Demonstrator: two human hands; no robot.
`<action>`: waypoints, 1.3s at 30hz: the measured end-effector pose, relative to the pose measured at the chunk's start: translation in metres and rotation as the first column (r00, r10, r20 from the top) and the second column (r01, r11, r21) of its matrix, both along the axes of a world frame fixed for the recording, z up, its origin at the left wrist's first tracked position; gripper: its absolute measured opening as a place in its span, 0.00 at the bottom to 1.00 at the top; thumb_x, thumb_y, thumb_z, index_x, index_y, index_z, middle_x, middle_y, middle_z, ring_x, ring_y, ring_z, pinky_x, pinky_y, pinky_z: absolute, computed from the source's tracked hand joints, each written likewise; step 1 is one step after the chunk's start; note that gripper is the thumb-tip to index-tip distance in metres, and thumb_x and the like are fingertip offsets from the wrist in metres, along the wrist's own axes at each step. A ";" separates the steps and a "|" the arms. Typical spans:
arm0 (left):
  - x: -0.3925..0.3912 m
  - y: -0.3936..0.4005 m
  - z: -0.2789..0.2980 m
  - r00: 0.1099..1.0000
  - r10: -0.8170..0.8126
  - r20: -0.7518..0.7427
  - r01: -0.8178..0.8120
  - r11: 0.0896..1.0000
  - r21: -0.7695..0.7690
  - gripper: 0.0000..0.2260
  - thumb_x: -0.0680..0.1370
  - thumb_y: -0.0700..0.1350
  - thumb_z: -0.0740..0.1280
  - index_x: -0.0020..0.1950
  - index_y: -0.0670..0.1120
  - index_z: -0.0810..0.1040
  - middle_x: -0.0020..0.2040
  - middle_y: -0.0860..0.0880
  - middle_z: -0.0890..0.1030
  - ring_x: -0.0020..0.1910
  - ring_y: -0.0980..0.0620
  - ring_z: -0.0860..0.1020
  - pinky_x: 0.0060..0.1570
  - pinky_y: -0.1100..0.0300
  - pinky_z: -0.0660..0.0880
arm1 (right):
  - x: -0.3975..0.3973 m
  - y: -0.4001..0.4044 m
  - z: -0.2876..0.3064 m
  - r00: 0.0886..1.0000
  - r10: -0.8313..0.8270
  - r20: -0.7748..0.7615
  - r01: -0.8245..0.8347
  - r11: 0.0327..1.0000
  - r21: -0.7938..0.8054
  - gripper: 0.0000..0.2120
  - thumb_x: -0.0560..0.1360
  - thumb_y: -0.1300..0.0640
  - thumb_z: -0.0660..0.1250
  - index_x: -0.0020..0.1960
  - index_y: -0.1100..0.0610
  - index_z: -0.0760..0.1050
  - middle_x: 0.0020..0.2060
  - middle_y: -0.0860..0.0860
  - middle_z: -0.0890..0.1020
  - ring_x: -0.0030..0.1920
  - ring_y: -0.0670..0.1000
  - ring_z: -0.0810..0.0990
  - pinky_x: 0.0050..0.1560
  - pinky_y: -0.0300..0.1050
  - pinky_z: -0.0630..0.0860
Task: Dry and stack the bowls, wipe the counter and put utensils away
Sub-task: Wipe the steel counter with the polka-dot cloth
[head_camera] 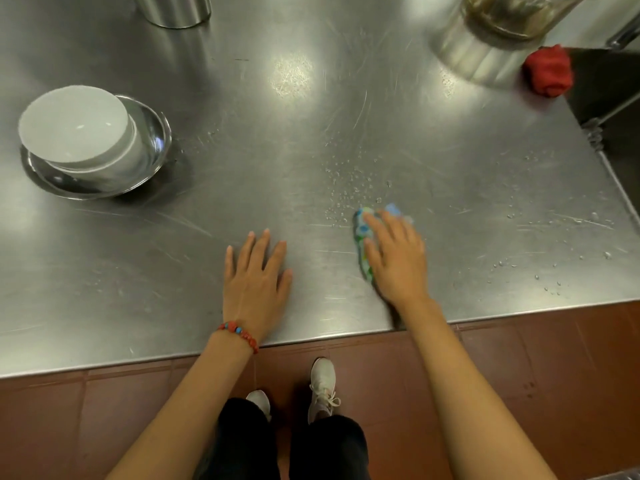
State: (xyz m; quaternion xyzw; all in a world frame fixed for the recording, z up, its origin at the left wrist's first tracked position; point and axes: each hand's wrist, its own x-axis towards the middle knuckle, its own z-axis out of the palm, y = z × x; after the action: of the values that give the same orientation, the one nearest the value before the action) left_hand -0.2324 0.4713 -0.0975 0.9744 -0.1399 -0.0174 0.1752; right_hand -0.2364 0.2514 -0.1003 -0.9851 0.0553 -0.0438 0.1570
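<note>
1. The person stands at the near edge of a stainless-steel counter (277, 140), both forearms reaching over it.
2. The left hand (254, 282) lies flat on the counter near its front edge, fingers straight and slightly spread, holding nothing. A red bead bracelet (239, 334) circles that wrist.
3. The right hand (394, 258) presses down on a blue, green and white patterned cloth (363, 230); the fingers look extended over it rather than curled round it. The hand is motion-blurred, so the finer finger pose cannot be told. The cloth shows along the hand's left side and past the fingertips.
4. Water droplets (346, 181) speckle the counter just beyond the cloth, and more droplets lie scattered toward the right edge.
5. The bowls are stacked at the left of the counter, well apart from both hands: a white bowl (76, 123) sits nested in a steel bowl (152, 133). Whether there is more than one white bowl cannot be told.
6. At the far edge stands a steel cylinder (173, 10), cut off by the frame.
7. At the far right stands a fluted steel container (485, 46), with a crumpled red cloth (549, 71) just beside it at the counter's edge.
8. Below the counter are brown floor tiles (519, 375) and the person's white shoes (322, 382).
</note>
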 end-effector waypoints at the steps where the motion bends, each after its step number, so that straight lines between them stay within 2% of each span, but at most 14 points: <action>1: 0.000 0.000 -0.001 1.000 0.001 -0.013 -0.001 1.000 0.005 0.18 0.77 0.46 0.61 0.64 0.40 0.73 0.67 0.37 0.71 0.67 0.36 0.67 0.65 0.35 0.59 | 0.015 -0.012 0.001 0.995 -0.104 0.001 0.104 0.995 0.008 0.19 0.79 0.53 0.55 0.70 0.52 0.65 0.69 0.54 0.69 0.69 0.59 0.64 0.70 0.54 0.58; 3: 0.001 0.001 -0.001 1.000 -0.001 -0.029 0.001 1.000 0.013 0.22 0.76 0.50 0.54 0.64 0.41 0.73 0.67 0.37 0.71 0.67 0.36 0.67 0.65 0.36 0.60 | 0.035 -0.017 0.002 0.958 -0.287 0.002 0.287 0.958 0.015 0.20 0.79 0.53 0.55 0.70 0.51 0.64 0.70 0.52 0.68 0.69 0.58 0.63 0.70 0.53 0.56; 5: 0.001 0.000 -0.001 0.999 -0.002 -0.034 0.002 1.000 0.020 0.23 0.76 0.51 0.52 0.64 0.41 0.73 0.66 0.37 0.72 0.67 0.36 0.67 0.65 0.36 0.61 | 0.035 0.001 0.003 0.965 -0.264 0.005 0.264 0.964 0.026 0.19 0.79 0.53 0.55 0.70 0.51 0.65 0.69 0.52 0.69 0.69 0.57 0.63 0.70 0.54 0.54; 7: 0.002 -0.002 -0.001 1.000 0.005 -0.024 -0.004 0.999 0.040 0.23 0.76 0.50 0.52 0.64 0.41 0.74 0.66 0.37 0.72 0.66 0.36 0.68 0.64 0.36 0.62 | 0.021 0.029 0.001 0.997 -0.013 0.078 0.012 1.000 0.017 0.18 0.78 0.53 0.55 0.66 0.52 0.70 0.65 0.53 0.73 0.65 0.57 0.67 0.67 0.55 0.59; 11: 0.003 -0.002 -0.001 1.000 0.006 0.003 -0.006 0.998 0.063 0.22 0.75 0.50 0.54 0.63 0.41 0.74 0.65 0.37 0.74 0.65 0.36 0.70 0.62 0.36 0.63 | 0.021 0.028 0.000 0.927 0.369 0.072 -0.370 0.929 -0.001 0.17 0.77 0.52 0.56 0.65 0.51 0.71 0.63 0.51 0.75 0.63 0.57 0.71 0.61 0.53 0.67; 13: 0.003 -0.002 -0.001 1.000 -0.001 0.011 0.000 0.997 0.071 0.21 0.75 0.50 0.55 0.63 0.41 0.75 0.65 0.38 0.74 0.65 0.36 0.70 0.62 0.36 0.63 | 0.050 0.005 -0.003 0.947 0.317 0.049 -0.318 0.948 0.005 0.17 0.79 0.52 0.56 0.67 0.50 0.69 0.65 0.51 0.73 0.66 0.57 0.69 0.65 0.53 0.63; 16: 0.004 -0.002 0.001 1.000 -0.002 0.009 0.001 0.997 0.075 0.22 0.75 0.50 0.55 0.63 0.41 0.75 0.64 0.38 0.74 0.64 0.36 0.70 0.62 0.36 0.64 | 0.100 -0.020 0.000 1.000 0.014 0.015 -0.014 0.999 0.045 0.19 0.79 0.52 0.55 0.70 0.50 0.64 0.69 0.51 0.69 0.69 0.56 0.63 0.70 0.52 0.54; 18: 0.004 -0.003 0.002 1.000 0.009 0.001 -0.009 0.998 0.069 0.22 0.75 0.50 0.55 0.63 0.41 0.75 0.65 0.38 0.74 0.65 0.36 0.70 0.62 0.36 0.64 | 0.107 -0.013 0.000 0.998 -0.051 0.033 0.050 0.998 0.040 0.19 0.79 0.53 0.55 0.70 0.51 0.65 0.68 0.51 0.69 0.68 0.56 0.63 0.69 0.51 0.53; 22: 0.006 -0.010 0.003 0.998 0.063 -0.009 -0.062 0.996 0.063 0.22 0.75 0.51 0.55 0.62 0.41 0.75 0.64 0.38 0.74 0.65 0.37 0.70 0.62 0.36 0.64 | 0.070 0.007 -0.002 0.948 0.300 0.106 -0.301 0.954 -0.010 0.18 0.78 0.51 0.55 0.66 0.52 0.71 0.64 0.51 0.75 0.64 0.57 0.69 0.63 0.50 0.59; 26: 0.012 -0.017 0.001 0.994 0.108 -0.020 -0.106 0.992 0.062 0.22 0.75 0.51 0.55 0.63 0.41 0.74 0.65 0.38 0.74 0.65 0.37 0.70 0.63 0.36 0.63 | 0.081 -0.012 0.000 0.828 0.560 0.028 -0.561 0.828 0.023 0.19 0.78 0.49 0.54 0.66 0.51 0.70 0.64 0.51 0.75 0.64 0.56 0.70 0.62 0.52 0.64; 28: 0.014 -0.018 0.000 0.993 0.118 -0.015 -0.117 0.991 0.070 0.22 0.75 0.51 0.55 0.63 0.41 0.75 0.64 0.38 0.74 0.65 0.37 0.70 0.63 0.36 0.62 | 0.109 -0.024 0.001 0.852 0.524 0.011 -0.524 0.851 0.030 0.19 0.78 0.49 0.55 0.68 0.51 0.68 0.66 0.52 0.72 0.66 0.57 0.69 0.64 0.53 0.62; 33: 0.015 -0.019 0.000 0.991 0.135 -0.010 -0.134 0.989 0.059 0.23 0.74 0.52 0.55 0.63 0.41 0.74 0.65 0.38 0.73 0.66 0.37 0.70 0.64 0.37 0.61 | 0.168 -0.010 0.006 0.990 0.143 0.020 -0.144 0.988 0.056 0.19 0.79 0.52 0.55 0.70 0.50 0.65 0.68 0.50 0.69 0.68 0.56 0.64 0.68 0.50 0.54; 35: 0.015 -0.020 0.000 0.990 0.140 -0.001 -0.140 0.989 0.054 0.22 0.74 0.51 0.55 0.63 0.41 0.75 0.65 0.38 0.74 0.65 0.37 0.70 0.63 0.37 0.62 | 0.147 0.008 0.005 0.961 0.271 0.049 -0.274 0.960 0.064 0.18 0.79 0.51 0.55 0.68 0.50 0.68 0.67 0.50 0.71 0.67 0.56 0.66 0.67 0.51 0.57; 39: 0.016 -0.020 0.000 0.989 0.149 -0.005 -0.148 0.987 0.069 0.22 0.75 0.52 0.55 0.62 0.41 0.75 0.65 0.38 0.74 0.65 0.38 0.70 0.64 0.37 0.62 | 0.121 0.010 0.004 0.770 0.635 0.058 -0.637 0.770 0.033 0.18 0.78 0.51 0.55 0.66 0.51 0.70 0.64 0.50 0.75 0.65 0.56 0.70 0.62 0.52 0.64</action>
State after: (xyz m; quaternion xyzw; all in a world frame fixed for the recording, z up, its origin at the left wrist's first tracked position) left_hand -0.2167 0.4508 -0.0978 0.9874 -0.0654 -0.0137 0.1434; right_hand -0.1157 0.2615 -0.0959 -0.9403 -0.2833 -0.0079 0.1886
